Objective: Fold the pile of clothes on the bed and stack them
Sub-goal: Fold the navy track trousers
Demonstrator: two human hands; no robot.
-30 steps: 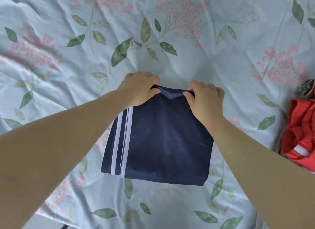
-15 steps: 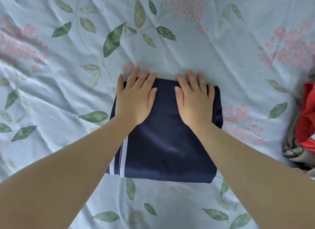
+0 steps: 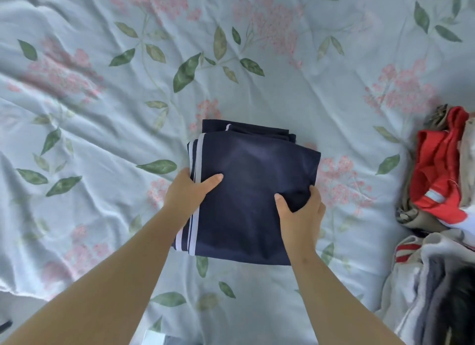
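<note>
Both hands have slid from pressing flat to gripping the folded navy garment (image 3: 252, 190) mid-frame, left hand (image 3: 189, 190) and right hand (image 3: 302, 213) pinching its sides; unfolded pile (image 3: 442, 216) waits at right of the bed (image 3: 102, 113).

Both hands (image 3: 190, 190) gripping folded navy garment (image 3: 252, 190), floral bedsheet (image 3: 102, 113)
</note>
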